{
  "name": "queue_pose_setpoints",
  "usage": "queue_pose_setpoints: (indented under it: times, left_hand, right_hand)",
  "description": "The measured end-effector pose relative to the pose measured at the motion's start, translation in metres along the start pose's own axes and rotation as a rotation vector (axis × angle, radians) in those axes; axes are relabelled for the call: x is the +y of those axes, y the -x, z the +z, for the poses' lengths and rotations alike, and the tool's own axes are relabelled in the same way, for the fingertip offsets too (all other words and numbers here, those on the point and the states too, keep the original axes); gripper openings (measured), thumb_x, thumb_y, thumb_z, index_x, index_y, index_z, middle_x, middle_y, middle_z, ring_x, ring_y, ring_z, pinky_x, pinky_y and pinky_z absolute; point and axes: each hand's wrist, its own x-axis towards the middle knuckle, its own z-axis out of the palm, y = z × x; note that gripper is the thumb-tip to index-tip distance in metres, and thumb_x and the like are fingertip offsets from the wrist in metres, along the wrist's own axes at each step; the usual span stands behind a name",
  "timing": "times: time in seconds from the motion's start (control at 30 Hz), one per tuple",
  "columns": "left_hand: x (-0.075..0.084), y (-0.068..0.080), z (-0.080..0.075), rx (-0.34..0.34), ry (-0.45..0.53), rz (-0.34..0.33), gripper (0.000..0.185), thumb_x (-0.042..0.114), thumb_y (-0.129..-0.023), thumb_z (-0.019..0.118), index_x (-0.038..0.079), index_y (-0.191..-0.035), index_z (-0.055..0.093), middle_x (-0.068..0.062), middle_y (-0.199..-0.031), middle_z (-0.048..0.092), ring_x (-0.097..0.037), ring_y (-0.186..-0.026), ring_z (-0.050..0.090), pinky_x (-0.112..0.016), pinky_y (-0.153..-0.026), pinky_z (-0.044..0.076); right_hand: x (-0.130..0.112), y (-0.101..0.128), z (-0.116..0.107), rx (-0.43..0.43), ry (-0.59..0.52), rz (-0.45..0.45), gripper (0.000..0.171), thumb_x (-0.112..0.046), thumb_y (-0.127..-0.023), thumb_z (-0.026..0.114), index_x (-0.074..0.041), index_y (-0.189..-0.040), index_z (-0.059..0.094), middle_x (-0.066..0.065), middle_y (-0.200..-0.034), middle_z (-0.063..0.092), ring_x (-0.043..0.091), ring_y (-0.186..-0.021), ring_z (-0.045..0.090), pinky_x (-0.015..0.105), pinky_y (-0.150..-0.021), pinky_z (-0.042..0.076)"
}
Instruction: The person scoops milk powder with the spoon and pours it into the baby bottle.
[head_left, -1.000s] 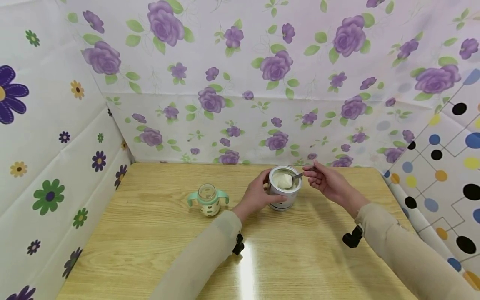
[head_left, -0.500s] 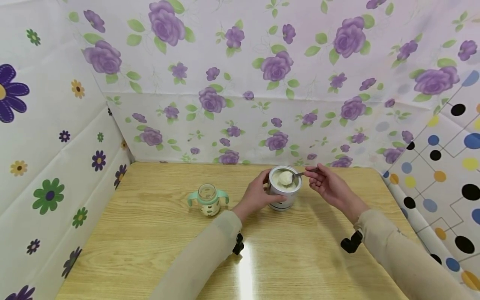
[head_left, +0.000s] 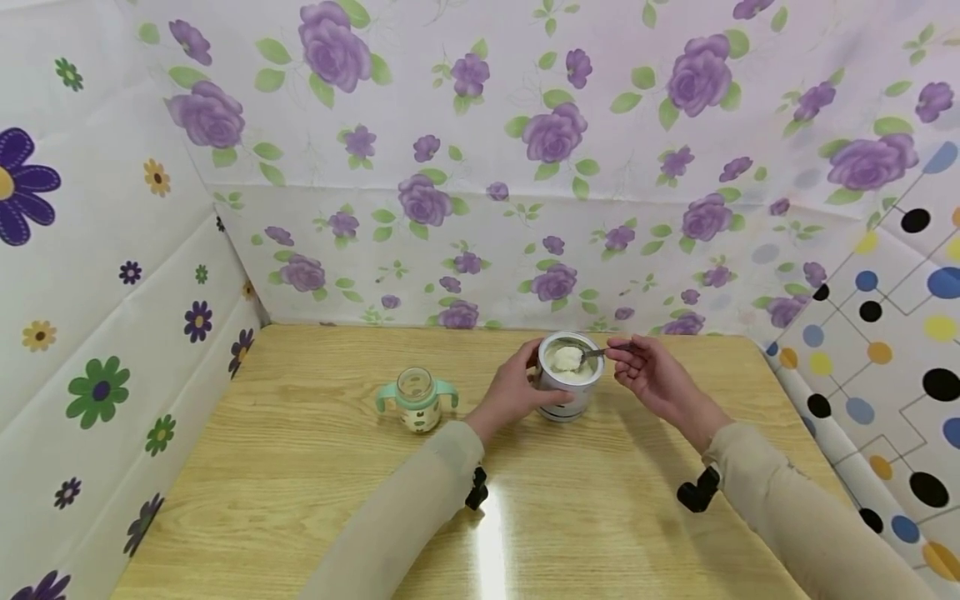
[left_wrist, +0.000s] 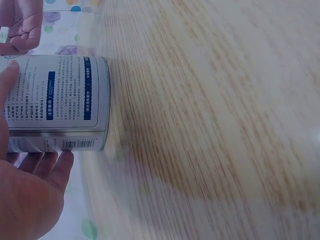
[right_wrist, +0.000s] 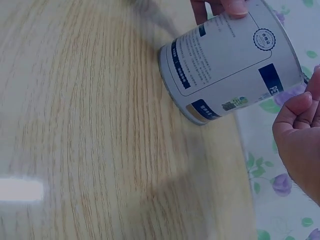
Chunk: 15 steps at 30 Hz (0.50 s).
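Observation:
A white tin can (head_left: 579, 403), its top off, stands on the table with pale cream powder (head_left: 576, 374) inside. My left hand (head_left: 513, 390) grips its left side, thumb at the front and fingers round the back; printed text and a barcode show on the can (left_wrist: 55, 100) in the left wrist view. My right hand (head_left: 658, 380) pinches the handle of a metal spoon (head_left: 597, 352) from the right. A heaped lump of powder covers the spoon's bowl, within the can's mouth. In the right wrist view the right hand (right_wrist: 300, 120) is beside the can's rim, fingers curled.
A small clear baby bottle (head_left: 417, 410) with a mint-green collar and two handles stands left of the can, its top open. The wooden table (head_left: 300, 467) ends at a flower-printed cloth (head_left: 420, 250) behind; patterned cloths also hang at both sides.
The right hand has shifted slightly downward in the head view, and the heaped spoon has moved a little left within the can's mouth. The left hand, can and bottle have stayed put.

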Motion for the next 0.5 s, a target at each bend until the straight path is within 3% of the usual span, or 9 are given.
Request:
queue_pose_setpoints:
  times: [0.5]
  left_hand:
    - [0.0004,0.0012,-0.0008,0.000,-0.007,0.004,0.097,0.030,-0.083,0.096,0.026,-0.163,0.042,0.003,-0.152,0.058,-0.021,-0.139,0.055,-0.047,-0.115,0.048]
  right_hand:
    - [-0.0006,0.0010,0.0025,0.001,-0.035,-0.002,0.058,-0.023,-0.121,0.025,0.001,-0.115,0.077,0.010,-0.102,0.082,0.015,-0.083,0.074,0.028,-0.082,0.060]
